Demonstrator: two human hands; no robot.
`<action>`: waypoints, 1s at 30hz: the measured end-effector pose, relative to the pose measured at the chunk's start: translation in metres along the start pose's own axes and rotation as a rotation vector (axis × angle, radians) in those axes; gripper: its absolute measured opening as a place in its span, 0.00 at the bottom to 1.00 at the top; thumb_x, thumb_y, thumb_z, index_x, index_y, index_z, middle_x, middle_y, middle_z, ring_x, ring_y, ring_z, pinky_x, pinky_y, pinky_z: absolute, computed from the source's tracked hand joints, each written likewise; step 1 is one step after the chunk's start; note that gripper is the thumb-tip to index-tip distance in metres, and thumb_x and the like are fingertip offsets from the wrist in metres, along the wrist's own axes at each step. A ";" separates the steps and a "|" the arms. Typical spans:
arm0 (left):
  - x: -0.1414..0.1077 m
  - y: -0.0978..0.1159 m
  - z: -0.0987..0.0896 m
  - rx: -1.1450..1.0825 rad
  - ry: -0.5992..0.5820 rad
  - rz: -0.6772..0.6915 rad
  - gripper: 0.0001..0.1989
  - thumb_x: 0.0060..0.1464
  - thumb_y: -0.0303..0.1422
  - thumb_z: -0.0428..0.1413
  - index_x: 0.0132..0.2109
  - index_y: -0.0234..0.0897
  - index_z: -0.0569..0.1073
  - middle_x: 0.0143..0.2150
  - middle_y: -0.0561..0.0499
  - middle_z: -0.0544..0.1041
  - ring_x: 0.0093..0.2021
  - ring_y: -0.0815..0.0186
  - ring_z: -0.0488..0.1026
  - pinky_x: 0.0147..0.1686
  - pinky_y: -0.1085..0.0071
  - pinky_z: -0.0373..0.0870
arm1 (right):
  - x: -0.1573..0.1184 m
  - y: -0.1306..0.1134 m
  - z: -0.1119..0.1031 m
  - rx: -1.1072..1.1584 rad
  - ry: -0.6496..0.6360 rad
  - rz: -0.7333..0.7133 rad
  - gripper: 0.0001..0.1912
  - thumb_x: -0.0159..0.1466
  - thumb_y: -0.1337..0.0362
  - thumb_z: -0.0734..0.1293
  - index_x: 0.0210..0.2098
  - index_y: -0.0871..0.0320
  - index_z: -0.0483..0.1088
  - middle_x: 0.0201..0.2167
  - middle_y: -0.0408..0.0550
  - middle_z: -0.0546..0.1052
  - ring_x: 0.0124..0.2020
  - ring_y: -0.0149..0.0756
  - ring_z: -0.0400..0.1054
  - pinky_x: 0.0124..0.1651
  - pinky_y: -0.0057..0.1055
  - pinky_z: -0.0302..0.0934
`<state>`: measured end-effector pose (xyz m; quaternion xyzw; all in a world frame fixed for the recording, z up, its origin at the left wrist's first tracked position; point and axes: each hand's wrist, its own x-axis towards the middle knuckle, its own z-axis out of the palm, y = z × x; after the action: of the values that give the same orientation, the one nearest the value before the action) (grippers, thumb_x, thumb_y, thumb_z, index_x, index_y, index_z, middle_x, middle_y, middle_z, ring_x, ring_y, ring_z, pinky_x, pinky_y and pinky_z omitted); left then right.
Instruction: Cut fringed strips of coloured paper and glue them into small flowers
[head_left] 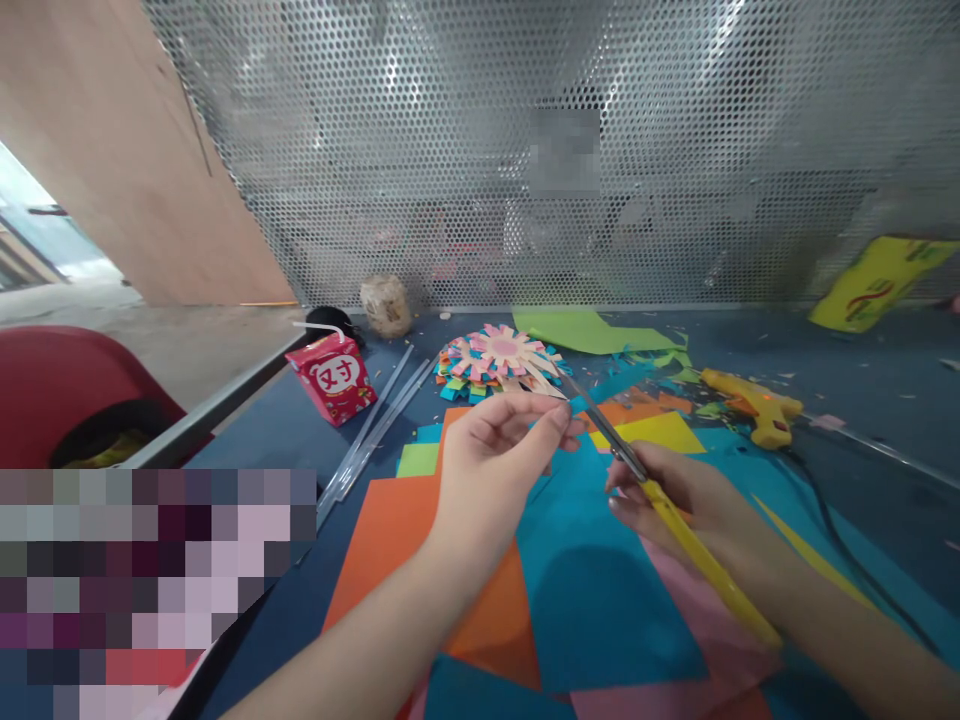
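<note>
Between thumb and fingers, my left hand (504,455) pinches one end of a narrow blue paper strip (619,385). My right hand (667,490) holds a pair of scissors (705,560) with yellow handles. Their blades point up and left and lie against the strip, close to my left fingertips. Beneath both hands are sheets of coloured paper: a large blue sheet (600,600), an orange sheet (390,530) and a pink sheet (690,600). Just beyond my left hand lies a pile of fringed paper flowers (502,348) in pink, blue and orange.
A red drink carton (334,380) with a straw stands left, beside clear sticks (382,425). A yellow glue gun (757,405) with a dark cord lies right. Green paper (592,330) and scraps lie before the perforated metal panel (420,130). A yellow packet (874,285) leans far right.
</note>
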<state>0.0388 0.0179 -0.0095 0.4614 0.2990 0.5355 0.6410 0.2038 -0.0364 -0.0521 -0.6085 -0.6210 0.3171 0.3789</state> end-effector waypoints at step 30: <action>-0.001 0.000 -0.003 -0.019 -0.077 -0.057 0.06 0.46 0.33 0.58 0.28 0.35 0.70 0.20 0.53 0.74 0.21 0.73 0.67 0.21 0.77 0.61 | 0.001 -0.002 0.000 0.034 -0.001 0.031 0.17 0.54 0.49 0.68 0.28 0.54 0.63 0.23 0.40 0.66 0.25 0.34 0.60 0.25 0.31 0.57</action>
<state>0.0361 0.0179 -0.0103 0.4668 0.2821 0.5017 0.6714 0.2027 -0.0359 -0.0508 -0.6112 -0.6062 0.3338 0.3842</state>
